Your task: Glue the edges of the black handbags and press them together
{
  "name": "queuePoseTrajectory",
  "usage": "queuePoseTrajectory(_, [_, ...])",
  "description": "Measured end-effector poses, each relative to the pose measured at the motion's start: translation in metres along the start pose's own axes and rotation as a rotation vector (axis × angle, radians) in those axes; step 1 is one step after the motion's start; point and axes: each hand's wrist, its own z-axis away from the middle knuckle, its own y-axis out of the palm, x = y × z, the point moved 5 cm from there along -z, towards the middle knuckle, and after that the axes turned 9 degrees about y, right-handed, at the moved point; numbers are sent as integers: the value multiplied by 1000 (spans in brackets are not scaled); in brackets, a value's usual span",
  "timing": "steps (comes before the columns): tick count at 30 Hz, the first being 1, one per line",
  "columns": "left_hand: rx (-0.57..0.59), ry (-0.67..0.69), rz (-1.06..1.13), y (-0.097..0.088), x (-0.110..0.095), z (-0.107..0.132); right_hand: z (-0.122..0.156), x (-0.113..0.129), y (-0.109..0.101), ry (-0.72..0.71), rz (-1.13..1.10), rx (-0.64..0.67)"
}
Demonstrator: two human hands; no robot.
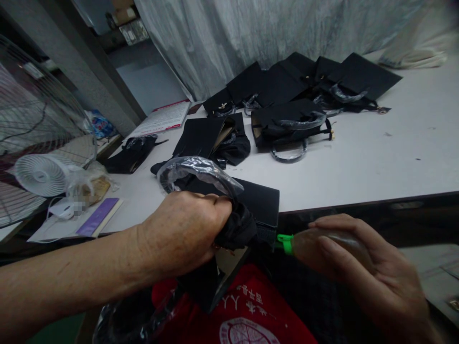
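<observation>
My left hand (186, 234) is closed in a fist round the black fabric of a black handbag (251, 205) at the table's near edge; the bag's plastic-wrapped handle (195, 169) loops above my knuckles. My right hand (362, 267) is wrapped round a translucent brownish squeeze bottle (322, 243) with a green nozzle (285, 242). The nozzle points left at the bag's edge, close to it. Below the hands lies red cloth with white print (247, 310).
Several more black handbags (290, 122) with wrapped handles lie across the white table (376, 157), further back by a grey curtain. At left stand a large fan grille (32, 124), a small white fan (39, 174) and a purple booklet (98, 216).
</observation>
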Motion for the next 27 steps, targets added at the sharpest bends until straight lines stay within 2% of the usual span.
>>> queuePoseTrajectory(2, [1,-6,0,0,0,0,2,4,-2,-19,43,-34])
queuePoseTrajectory(6, [15,-9,5,-1,-1,-1,5,14,0,10,-14,34])
queuePoseTrajectory(10, [9,-10,12,-2,-1,0,6,18,-3,41,27,-27])
queuePoseTrajectory(14, [19,-7,17,-1,-1,-1,10,20,-2,-72,10,39])
queuePoseTrajectory(16, [20,-8,17,-1,-1,-1,14,21,-4,-135,37,28])
queuePoseTrajectory(18, [18,-15,19,-1,-1,-2,16,21,-6,-145,82,2])
queuePoseTrajectory(23, [20,-5,36,-1,-2,-1,20,27,-5,-152,56,74])
queuePoseTrajectory(27, [0,-20,24,-2,-1,1,20,37,-5,-155,70,-3])
